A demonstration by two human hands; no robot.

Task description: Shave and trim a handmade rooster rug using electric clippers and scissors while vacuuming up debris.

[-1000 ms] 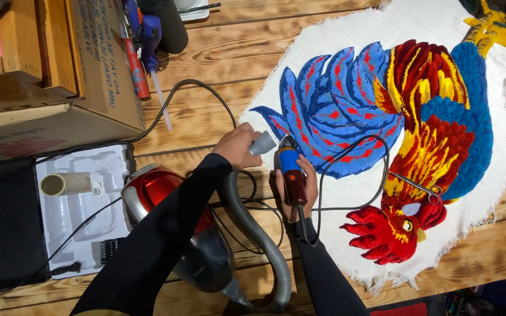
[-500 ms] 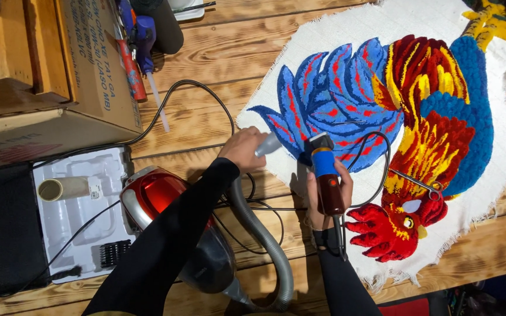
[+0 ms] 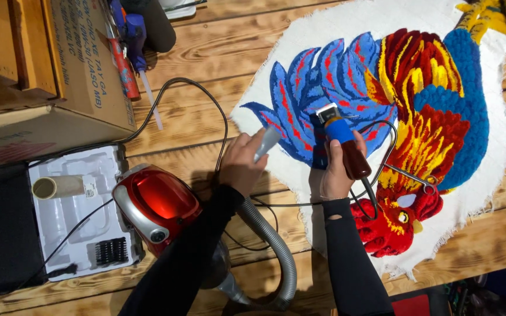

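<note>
Both hands have shifted since half a second ago: the right hand (image 3: pixel 336 171) has carried the electric clipper (image 3: pixel 342 139) further up onto the blue tail feathers of the tufted rooster rug (image 3: pixel 417 117), and the left hand (image 3: pixel 240 164) has followed with the vacuum nozzle (image 3: pixel 267 142). Fingers of the right hand are clamped around the clipper's brown handle, its blade head pointing away from the wrist and resting on the blue pile just beyond the fingertips. Fingers of the left hand are closed on the grey nozzle, whose tip meets the rug's edge just beside the clipper. From that hand the ribbed vacuum hose (image 3: pixel 276 251) curves back toward the sleeve, to the red vacuum cleaner (image 3: pixel 153 205) lying on the wooden table (image 3: pixel 194 105). Further out on the left-hand side sit a white moulded tray (image 3: pixel 74 228) and a cardboard box (image 3: pixel 83 76). A black cord (image 3: pixel 382 152) loops over the rug just past the right fingers.
</note>
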